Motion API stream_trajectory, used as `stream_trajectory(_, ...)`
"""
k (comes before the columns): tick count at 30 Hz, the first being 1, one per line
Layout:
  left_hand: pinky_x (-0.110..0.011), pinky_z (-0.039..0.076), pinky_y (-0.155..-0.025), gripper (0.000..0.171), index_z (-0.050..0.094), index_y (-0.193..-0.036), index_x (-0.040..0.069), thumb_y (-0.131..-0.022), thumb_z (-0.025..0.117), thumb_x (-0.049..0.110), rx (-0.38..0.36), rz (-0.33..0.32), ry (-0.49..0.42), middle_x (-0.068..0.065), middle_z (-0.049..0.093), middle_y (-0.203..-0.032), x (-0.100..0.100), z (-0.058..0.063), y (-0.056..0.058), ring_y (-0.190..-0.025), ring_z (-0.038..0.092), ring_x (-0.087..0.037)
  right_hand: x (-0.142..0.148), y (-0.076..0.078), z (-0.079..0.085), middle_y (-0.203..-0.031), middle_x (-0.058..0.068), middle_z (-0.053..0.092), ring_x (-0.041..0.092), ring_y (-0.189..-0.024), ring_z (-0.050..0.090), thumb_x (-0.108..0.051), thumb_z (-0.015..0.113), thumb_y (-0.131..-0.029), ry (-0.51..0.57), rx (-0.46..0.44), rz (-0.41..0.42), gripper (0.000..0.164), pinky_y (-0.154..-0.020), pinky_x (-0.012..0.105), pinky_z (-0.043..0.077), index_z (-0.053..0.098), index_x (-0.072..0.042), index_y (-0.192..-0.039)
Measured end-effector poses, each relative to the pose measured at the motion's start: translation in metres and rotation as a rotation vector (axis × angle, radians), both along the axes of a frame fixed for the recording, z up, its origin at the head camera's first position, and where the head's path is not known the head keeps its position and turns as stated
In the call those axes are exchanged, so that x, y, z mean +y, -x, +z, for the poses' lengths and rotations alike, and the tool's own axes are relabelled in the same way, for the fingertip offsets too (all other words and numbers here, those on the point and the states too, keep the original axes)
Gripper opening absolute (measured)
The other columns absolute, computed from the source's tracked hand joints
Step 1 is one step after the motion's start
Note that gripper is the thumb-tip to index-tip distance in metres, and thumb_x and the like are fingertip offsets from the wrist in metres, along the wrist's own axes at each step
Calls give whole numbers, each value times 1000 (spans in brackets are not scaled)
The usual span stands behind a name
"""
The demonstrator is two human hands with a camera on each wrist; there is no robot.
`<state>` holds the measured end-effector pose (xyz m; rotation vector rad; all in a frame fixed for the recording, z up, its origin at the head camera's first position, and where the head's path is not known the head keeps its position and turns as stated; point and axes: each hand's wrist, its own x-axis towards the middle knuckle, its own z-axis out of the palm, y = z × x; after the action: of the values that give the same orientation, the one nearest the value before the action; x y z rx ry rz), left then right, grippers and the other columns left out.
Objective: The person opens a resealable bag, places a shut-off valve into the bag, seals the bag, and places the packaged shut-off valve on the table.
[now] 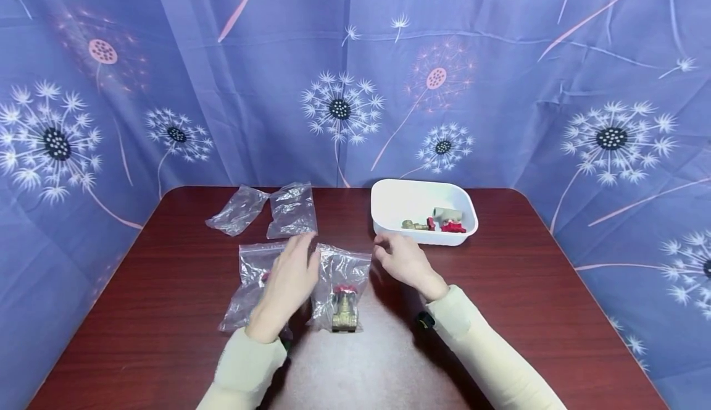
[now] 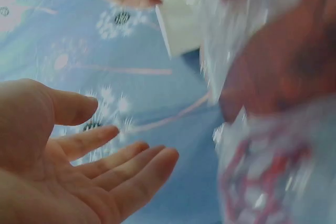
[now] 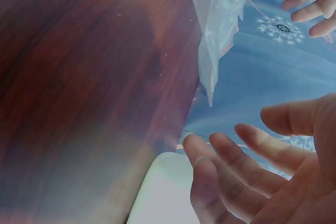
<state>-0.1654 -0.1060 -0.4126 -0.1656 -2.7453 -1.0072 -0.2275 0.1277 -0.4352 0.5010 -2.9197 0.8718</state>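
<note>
zero items held: the left hand (image 1: 286,288), at 10 o'clock from the valve (image 1: 345,315), and the right hand (image 1: 407,262), at 2, near the white tub (image 1: 390,203), have relaxed, loosely extended fingers. the valve is inside a clear bag (image 1: 340,267). caution: whether it is sealed cannot be told; if unsealed, tilting could let the valve slide out.

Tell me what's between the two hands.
In the head view, a clear bag holding a brass-coloured valve lies between the left hand and right hand.

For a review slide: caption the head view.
Left hand and right hand flanking a bagged valve; white tub holding parts.
</note>
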Motion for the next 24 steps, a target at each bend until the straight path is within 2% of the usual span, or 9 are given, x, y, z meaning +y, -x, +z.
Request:
stream_trajectory(4, -57, 37, -103, 42, 50, -139, 1, -100, 51, 18, 16, -17, 11, -24, 52, -136, -21, 12, 9, -123, 50, -42, -2, -1, 2, -85, -3, 68, 21, -81, 60, -18, 60, -92, -15, 7, -8, 19, -71, 44, 51, 70, -11, -106)
stream_trajectory(8, -56, 40, -100, 37, 54, -134, -1, -101, 48, 16, 35, -35, 28, -25, 57, -127, -49, 18, 24, -116, 55, -41, -4, 1, 4, -86, -4, 68, 20, -81, 59, -19, 60, -93, -1, 13, -1, 19, -70, 43, 50, 71, -12, -106)
stream_trajectory(13, -58, 40, -97, 35, 56, -128, -5, -101, 46, 14, -23, -46, 75, -27, 61, -120, -94, 23, 54, -111, 56, -44, -7, 4, 9, -86, -2, 68, 19, -80, 60, -18, 61, -93, 53, 16, 24, 18, -74, 41, 50, 71, -9, -105)
stream_trajectory(18, -59, 42, -92, 36, 56, -127, -5, -100, 46, 17, -111, 18, 131, -29, 60, -121, -140, 19, 87, -111, 55, -47, -10, 8, 14, -99, 0, 69, 16, -82, 62, -17, 61, -93, 139, -6, 35, 16, -79, 39, 50, 70, -9, -104)
stream_trajectory(24, -60, 42, -89, 38, 53, -127, -7, -99, 45, 19, -165, 91, 154, -30, 58, -119, -173, 1, 112, -107, 54, -49, -14, 14, 19, -104, 0, 69, 13, -79, 63, -19, 60, -94, 212, -48, 23, 15, -76, 37, 50, 69, -14, -104)
